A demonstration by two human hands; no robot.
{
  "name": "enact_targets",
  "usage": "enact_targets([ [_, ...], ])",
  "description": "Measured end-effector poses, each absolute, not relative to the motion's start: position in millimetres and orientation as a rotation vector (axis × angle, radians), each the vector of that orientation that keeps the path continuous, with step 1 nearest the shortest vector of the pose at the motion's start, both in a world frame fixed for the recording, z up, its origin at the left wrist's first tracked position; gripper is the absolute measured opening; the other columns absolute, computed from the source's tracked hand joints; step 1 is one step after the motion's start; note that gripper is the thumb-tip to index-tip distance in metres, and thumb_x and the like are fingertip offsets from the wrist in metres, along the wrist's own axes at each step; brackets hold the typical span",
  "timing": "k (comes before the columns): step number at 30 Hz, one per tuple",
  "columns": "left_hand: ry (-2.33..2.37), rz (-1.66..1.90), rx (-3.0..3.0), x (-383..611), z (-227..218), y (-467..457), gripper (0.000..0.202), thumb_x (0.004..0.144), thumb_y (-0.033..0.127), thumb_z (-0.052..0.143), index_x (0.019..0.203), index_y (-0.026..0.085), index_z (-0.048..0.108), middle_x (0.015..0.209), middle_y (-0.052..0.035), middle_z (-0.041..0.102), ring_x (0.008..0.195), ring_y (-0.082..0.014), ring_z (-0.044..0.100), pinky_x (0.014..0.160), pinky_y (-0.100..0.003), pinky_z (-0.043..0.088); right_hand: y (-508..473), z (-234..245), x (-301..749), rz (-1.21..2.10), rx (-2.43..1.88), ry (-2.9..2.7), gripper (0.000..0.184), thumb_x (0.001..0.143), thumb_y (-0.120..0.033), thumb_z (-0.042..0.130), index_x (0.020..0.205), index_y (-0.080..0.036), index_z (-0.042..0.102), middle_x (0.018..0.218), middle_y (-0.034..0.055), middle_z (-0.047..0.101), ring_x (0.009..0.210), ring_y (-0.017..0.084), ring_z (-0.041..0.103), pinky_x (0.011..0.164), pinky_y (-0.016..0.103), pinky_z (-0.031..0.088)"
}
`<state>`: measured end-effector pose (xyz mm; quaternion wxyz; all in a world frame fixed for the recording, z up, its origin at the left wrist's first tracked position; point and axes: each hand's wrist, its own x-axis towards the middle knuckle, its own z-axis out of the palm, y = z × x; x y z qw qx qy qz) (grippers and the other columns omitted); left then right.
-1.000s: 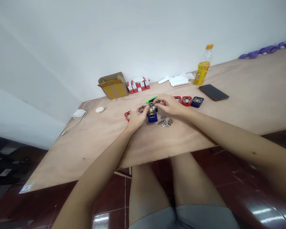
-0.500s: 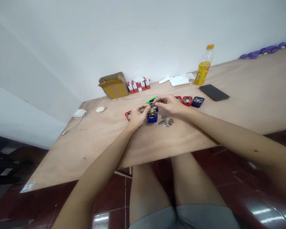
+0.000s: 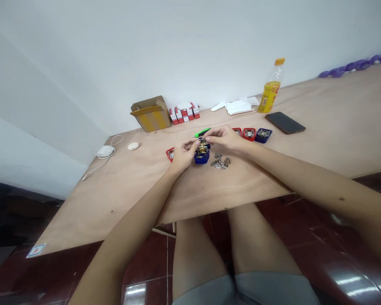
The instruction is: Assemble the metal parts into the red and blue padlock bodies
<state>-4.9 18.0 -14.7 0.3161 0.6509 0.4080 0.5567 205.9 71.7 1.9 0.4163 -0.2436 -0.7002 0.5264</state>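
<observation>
A plywood table stands against a white wall, with a cardboard box and a yellow drink bottle at the far edge. Near the middle, a brass-coloured metal part sits on a blue case, between the 2 hands. The left hand has its fingers curled close beside it. The right hand has its fingertips pinched together by a green-handled screwdriver; whether they clamp it is too small to tell. Loose metal latches lie just right of the case.
</observation>
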Motion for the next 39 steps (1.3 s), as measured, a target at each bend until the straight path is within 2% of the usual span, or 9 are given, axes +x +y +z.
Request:
enact_targets([
  [9,1.188,1.582,1.847,-3.7,-12.7,12.2,0.038,0.095,0.054,0.074,0.102,0.018,0.083,0.106,-0.0111,0.084,0.097,-0.0264,0.08,0.091,-0.041,0.065,63.2,5.7,202.5,1.329,-0.588,-1.739,0.034,0.082,-0.049,0.089,0.1,-0.021,0.084,0.099,0.0074,0.081,0.088,0.021,0.07,0.082,0.041,0.058],
  [13,1.27,1.625,1.99,-2.7,-9.5,7.4,0.03,0.095,0.048,0.074,0.098,0.02,0.084,0.104,-0.0109,0.084,0.096,-0.0274,0.079,0.092,-0.043,0.065,55.3,3.0,193.8,1.195,-0.66,-1.744,0.041,0.073,-0.05,0.093,0.097,-0.019,0.081,0.083,0.0043,0.075,0.077,0.02,0.065,0.072,0.038,0.055],
  [17,1.293,1.622,2.041,-0.3,-7.8,5.7,0.026,0.095,0.046,0.073,0.097,0.022,0.085,0.103,-0.0092,0.084,0.096,-0.0267,0.079,0.091,-0.042,0.064,54.6,-1.2,189.0,1.056,-0.665,-1.772,0.035,0.082,-0.051,0.087,0.091,-0.019,0.076,0.081,0.0035,0.071,0.073,0.018,0.059,0.069,0.036,0.05],
  [21,1.259,1.638,2.041,0.8,-7.3,5.8,0.027,0.098,0.045,0.071,0.097,0.022,0.085,0.103,-0.0089,0.085,0.095,-0.0259,0.078,0.088,-0.04,0.063,59.2,-3.1,190.3,0.956,-0.658,-1.846,0.032,0.088,-0.05,0.081,0.096,-0.02,0.074,0.082,0.0031,0.069,0.072,0.017,0.054,0.066,0.034,0.046],
  [28,1.199,1.636,1.969,0.9,-8.0,9.3,0.033,0.095,0.051,0.075,0.096,0.02,0.085,0.101,-0.0102,0.083,0.094,-0.0239,0.077,0.088,-0.037,0.061,59.2,-2.1,191.9,0.944,-0.666,-1.842,0.032,0.088,-0.05,0.08,0.095,-0.019,0.076,0.092,0.007,0.077,0.082,0.022,0.065,0.075,0.038,0.054],
  [30,1.165,1.608,1.864,0.7,-7.5,11.0,0.037,0.093,0.054,0.077,0.095,0.018,0.083,0.098,-0.0103,0.083,0.09,-0.0223,0.076,0.083,-0.034,0.061,59.5,-1.1,192.3,0.915,-0.673,-1.815,0.029,0.089,-0.048,0.079,0.093,-0.019,0.076,0.092,0.0072,0.077,0.083,0.022,0.067,0.079,0.04,0.056],
  [32,1.178,1.566,1.736,-0.5,-6.5,11.9,0.042,0.091,0.059,0.077,0.089,0.017,0.08,0.085,-0.008,0.079,0.074,-0.018,0.073,0.071,-0.03,0.059,62.3,0.0,193.6,0.886,-0.685,-1.742,0.026,0.09,-0.045,0.078,0.092,-0.02,0.074,0.092,0.0078,0.076,0.086,0.023,0.069,0.083,0.041,0.057],
  [35,1.229,1.414,1.706,-3.4,-4.6,10.0,0.046,0.091,0.06,0.076,0.076,0.017,0.075,0.063,-0.0029,0.068,0.051,-0.0121,0.058,0.053,-0.026,0.046,71.2,1.9,198.4,0.84,-0.74,-1.601,0.021,0.091,-0.041,0.079,0.09,-0.022,0.07,0.094,0.0079,0.075,0.09,0.024,0.07,0.085,0.043,0.059],
  [39,1.137,1.052,2.097,-4.0,-2.8,3.3,0.03,0.088,0.047,0.081,0.081,0.018,0.081,0.066,-0.003,0.069,0.057,-0.013,0.055,0.056,-0.027,0.043,83.3,4.9,208.5,0.788,-0.804,-1.515,0.017,0.093,-0.036,0.076,0.089,-0.023,0.066,0.095,0.0081,0.073,0.089,0.024,0.07,0.082,0.042,0.058],
])
